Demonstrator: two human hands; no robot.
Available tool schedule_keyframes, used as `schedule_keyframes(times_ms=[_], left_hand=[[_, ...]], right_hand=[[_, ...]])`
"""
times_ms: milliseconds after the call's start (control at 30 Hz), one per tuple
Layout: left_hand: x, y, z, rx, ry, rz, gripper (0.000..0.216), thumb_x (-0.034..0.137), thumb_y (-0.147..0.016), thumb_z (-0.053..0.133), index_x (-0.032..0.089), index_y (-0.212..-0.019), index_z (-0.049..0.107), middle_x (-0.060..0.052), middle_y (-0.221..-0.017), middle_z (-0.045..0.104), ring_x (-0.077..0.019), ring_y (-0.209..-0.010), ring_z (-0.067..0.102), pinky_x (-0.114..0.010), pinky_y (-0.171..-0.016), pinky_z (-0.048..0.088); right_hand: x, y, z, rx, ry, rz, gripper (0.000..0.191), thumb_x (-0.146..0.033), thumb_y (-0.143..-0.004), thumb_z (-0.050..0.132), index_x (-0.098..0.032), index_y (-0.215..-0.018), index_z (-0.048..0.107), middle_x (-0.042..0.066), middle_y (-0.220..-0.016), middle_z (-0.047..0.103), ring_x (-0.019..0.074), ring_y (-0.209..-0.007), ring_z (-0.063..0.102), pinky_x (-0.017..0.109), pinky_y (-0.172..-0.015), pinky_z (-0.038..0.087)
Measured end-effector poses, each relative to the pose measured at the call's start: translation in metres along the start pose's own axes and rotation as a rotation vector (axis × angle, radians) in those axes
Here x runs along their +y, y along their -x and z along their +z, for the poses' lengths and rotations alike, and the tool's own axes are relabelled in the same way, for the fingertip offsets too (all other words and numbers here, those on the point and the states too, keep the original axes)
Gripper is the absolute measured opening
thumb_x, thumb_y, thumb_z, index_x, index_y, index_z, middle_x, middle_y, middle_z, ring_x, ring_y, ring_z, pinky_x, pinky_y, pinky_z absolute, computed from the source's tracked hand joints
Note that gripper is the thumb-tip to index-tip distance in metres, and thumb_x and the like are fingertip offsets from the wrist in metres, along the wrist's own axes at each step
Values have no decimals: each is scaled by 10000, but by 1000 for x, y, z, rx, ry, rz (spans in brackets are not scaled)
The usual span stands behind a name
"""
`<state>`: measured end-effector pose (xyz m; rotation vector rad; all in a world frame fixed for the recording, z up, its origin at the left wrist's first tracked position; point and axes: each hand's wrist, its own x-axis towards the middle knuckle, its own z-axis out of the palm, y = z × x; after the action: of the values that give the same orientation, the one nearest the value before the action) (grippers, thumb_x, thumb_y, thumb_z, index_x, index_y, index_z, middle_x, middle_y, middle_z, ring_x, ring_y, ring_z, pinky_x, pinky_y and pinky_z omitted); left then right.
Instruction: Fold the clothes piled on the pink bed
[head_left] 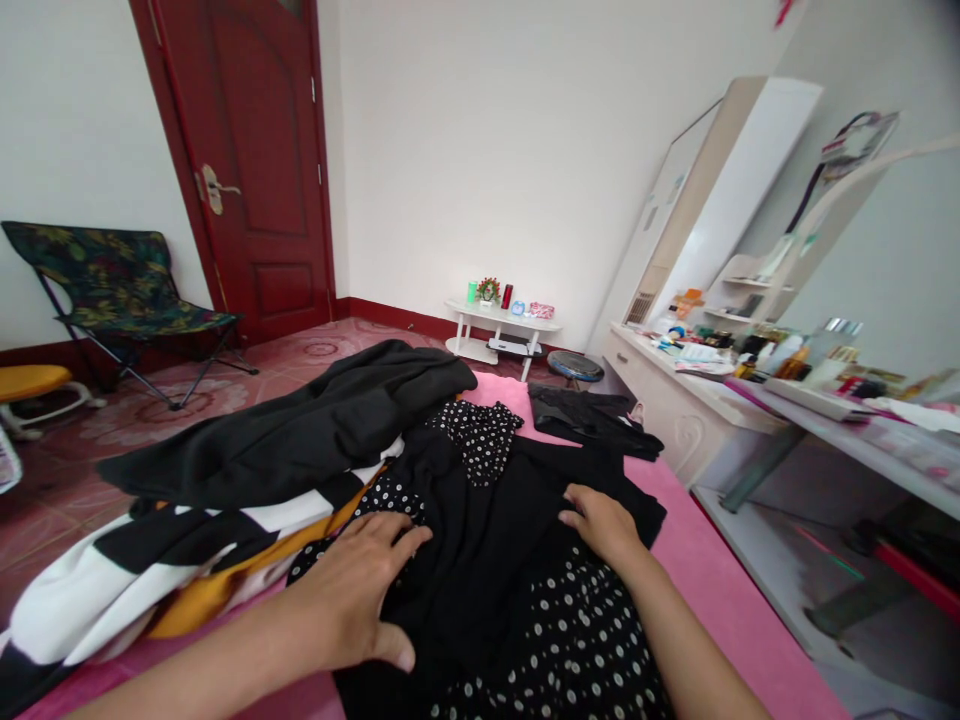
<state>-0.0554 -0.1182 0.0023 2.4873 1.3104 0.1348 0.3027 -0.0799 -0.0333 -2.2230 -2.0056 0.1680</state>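
A black garment with white polka-dot panels [495,560] lies spread on a pink bed sheet [705,580] in front of me. My left hand [360,590] rests flat on its left side, fingers spread and open. My right hand [604,525] presses on the plain black part to the right, fingers stretched forward and holding nothing. A polka-dot sleeve [480,435] lies just beyond my hands.
A pile of clothes lies at the left: a black coat [300,425] over a black, white and mustard striped piece [150,570]. Another black garment [592,415] lies at the far right of the bed. A cluttered dresser [720,385], folding chair [112,290], red door [247,160] and low white table [499,330] stand around.
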Motion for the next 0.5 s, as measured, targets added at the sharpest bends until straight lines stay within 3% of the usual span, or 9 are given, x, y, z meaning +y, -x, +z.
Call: schedule_keyframes(times_ms=[67,167,267,333,400,500], left_hand=[[-9,1,4,-26,-58,-41,843,437,-521,816,245,-1284,513,-113,-1304,478,-338,-1199,447,-444,-1015,355],[-11,8,10,-38,-130,15,375,305,-700,683,231,-1064,625,-83,-1102,590,-292,-1067,535,-408,-929,415],[-13,12,10,-43,-100,140,167,233,-762,574,218,-923,616,-58,-961,631,-262,-958,575,-371,-845,441],[-17,4,-5,13,22,180,159,248,-789,539,219,-936,595,-43,-927,640,-234,-911,593,-328,-802,452],[-21,-13,-37,175,163,185,156,258,-833,476,206,-943,573,-34,-897,637,-200,-867,599,-293,-779,455],[-20,-43,-105,702,199,120,150,282,-824,472,172,-901,539,-26,-826,605,-190,-800,575,-307,-765,448]], right_hand=[[-4,8,-9,-51,36,-25,55,-270,-792,574,-222,-814,589,25,-877,666,242,-881,629,305,-697,409],[-3,29,-27,-233,-56,-119,160,-262,-751,603,-190,-656,497,6,-715,614,196,-714,639,258,-609,396],[9,42,-52,-444,-366,-87,188,-340,-780,575,-195,-749,460,-19,-708,568,145,-554,637,216,-500,385],[21,36,-76,-462,-476,22,230,-403,-806,548,-198,-824,444,-21,-692,552,154,-511,640,212,-453,372],[33,20,-109,-314,-377,125,231,-397,-812,549,-192,-808,442,-16,-615,534,175,-489,629,230,-448,369],[39,0,-165,193,-206,115,171,-365,-843,511,-198,-815,483,23,-594,566,192,-514,609,294,-530,419]])
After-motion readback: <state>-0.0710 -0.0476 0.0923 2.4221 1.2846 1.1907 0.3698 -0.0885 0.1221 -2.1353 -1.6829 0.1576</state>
